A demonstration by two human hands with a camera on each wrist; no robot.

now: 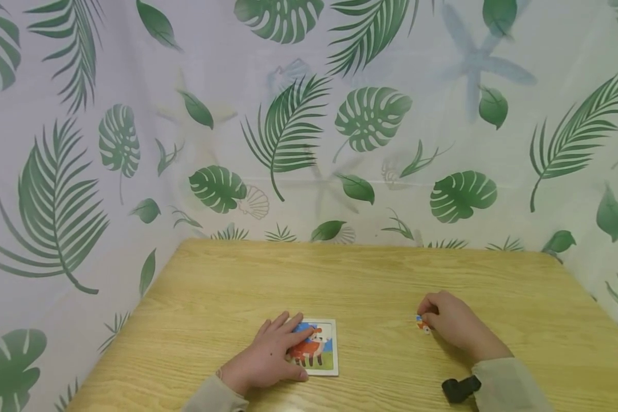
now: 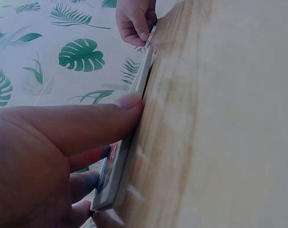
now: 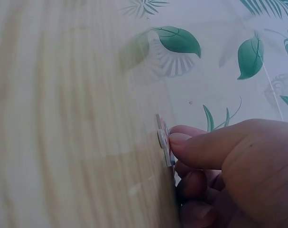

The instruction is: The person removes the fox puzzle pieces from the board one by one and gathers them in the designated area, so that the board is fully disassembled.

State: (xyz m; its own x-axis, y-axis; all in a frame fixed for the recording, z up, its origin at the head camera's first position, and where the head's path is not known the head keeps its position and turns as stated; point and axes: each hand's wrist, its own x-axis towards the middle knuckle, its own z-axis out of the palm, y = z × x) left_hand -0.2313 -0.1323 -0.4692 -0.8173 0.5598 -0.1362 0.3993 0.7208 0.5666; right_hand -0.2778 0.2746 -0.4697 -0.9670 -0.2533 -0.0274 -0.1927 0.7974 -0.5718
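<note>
The right hand [image 1: 453, 321] is pinching a small puzzle piece [image 1: 422, 325] well to the right of the framed picture puzzle [image 1: 335, 357], while the left hand [image 1: 269, 353], much nearer, is resting on that puzzle's left side with fingers spread

Straight ahead, the backdrop [image 1: 298, 220] stands behind the table [image 1: 288, 274] and along its left side. On the tabletop, near the person, lies the framed jigsaw puzzle [image 1: 316, 352], the left hand [image 1: 268, 355] across its left part. Over to the right, well apart from it, there's the right hand [image 1: 455, 323], a jigsaw piece [image 1: 420, 324] between its thumb and fingers, on the side facing the puzzle.
</note>
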